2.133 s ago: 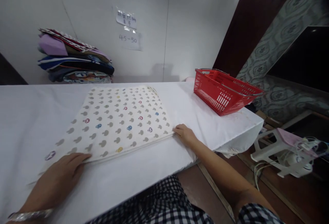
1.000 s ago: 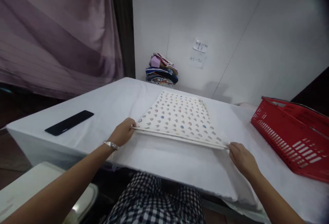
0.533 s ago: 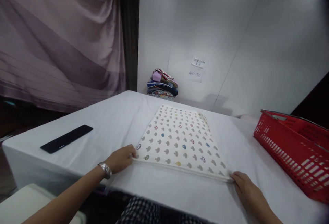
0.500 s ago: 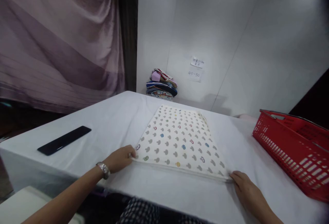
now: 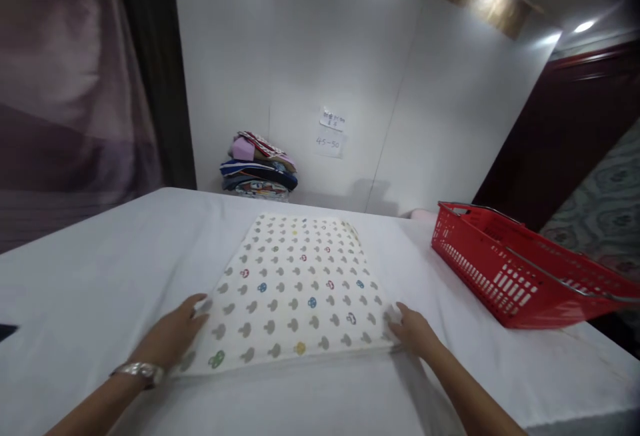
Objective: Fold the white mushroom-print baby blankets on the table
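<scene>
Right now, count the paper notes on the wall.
2: a small upper note and a lower note just below it, both right of the cloth stack.

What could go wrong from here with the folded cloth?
The left hand and right hand only touch the cloth at its near corners, so the stacked layers might slip out of line. The white cover beneath looks loose and could bunch. The basket sits close to the table's right edge.
</scene>
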Available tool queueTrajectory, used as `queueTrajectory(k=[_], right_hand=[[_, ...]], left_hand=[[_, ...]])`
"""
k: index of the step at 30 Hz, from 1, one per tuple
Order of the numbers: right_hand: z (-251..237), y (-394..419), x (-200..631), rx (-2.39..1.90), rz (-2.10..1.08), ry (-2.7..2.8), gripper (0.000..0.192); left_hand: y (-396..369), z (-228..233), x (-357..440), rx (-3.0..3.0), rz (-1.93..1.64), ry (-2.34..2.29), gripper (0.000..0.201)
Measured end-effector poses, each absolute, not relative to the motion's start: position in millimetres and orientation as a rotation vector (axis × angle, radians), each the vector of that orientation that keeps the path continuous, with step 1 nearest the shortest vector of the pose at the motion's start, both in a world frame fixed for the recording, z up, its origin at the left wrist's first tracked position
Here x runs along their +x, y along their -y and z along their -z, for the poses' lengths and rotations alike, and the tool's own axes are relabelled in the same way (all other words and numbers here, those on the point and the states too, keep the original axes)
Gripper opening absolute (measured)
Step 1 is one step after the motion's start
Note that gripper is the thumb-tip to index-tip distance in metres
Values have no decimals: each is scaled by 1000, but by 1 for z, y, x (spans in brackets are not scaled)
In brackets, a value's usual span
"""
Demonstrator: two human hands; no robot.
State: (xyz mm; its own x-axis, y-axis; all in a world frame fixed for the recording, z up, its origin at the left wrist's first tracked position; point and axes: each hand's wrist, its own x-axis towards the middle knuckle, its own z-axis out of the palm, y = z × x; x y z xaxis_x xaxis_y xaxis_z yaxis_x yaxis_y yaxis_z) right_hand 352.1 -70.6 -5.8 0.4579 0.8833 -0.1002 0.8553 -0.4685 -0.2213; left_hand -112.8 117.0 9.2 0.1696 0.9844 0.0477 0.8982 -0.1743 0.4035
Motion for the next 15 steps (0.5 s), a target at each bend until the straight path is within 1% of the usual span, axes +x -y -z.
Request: queueTrajectory(k=[3,5,8,10,12,15], right_hand=[[4,76,340,-2540,-493,1461,65],[4,81,325,-2517,-528,1499,64],[5,89,302,-2500,-459,1581,55],[6,94,291,-2502,-387,1587,52],[8,97,283,-2499,-324,1576,52],[14,100,278,-2520,-256,1535,51]], left_hand=[[-133,-22,-134,2106,-377,-1905,40],[-143,-26,-148,2101,-265,-1921,39],[-143,-20,-150,2193,-158,-1958,36],[-128,-12,-132,2372,-264,-1937,36],[-100,-4,-95,2551,-425,-1749,36],[-42,7,-18,2593,-529,-1210,31]])
